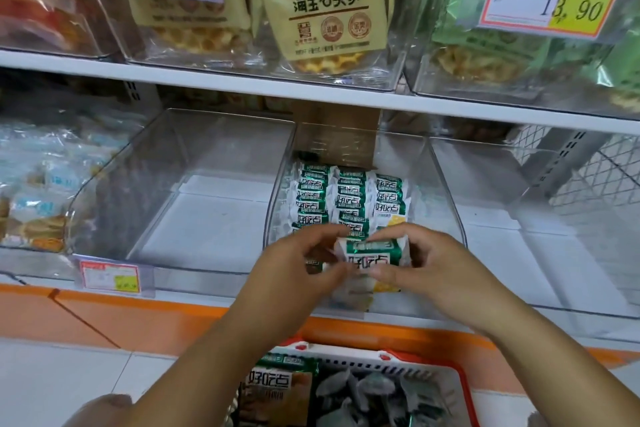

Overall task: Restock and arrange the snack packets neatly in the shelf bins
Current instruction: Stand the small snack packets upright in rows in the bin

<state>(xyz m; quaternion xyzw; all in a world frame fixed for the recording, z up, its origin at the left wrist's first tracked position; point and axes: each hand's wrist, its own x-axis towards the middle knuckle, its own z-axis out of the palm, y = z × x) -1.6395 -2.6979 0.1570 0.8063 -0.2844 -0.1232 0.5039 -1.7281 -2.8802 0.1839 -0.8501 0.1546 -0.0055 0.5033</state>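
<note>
Nearest us, a red-rimmed basket [464, 381] holds packets. Beyond it, our left hand [298, 267] and right hand [429, 263] pinch one green-and-white snack packet [372, 255] at the middle bin's [445, 184] near end, before stacked rows [349, 198].

Both forearms are shown bare from the near edge up to the wrists. The left hand [304, 260] and the right hand [426, 263] are likewise seen uncovered.
</note>
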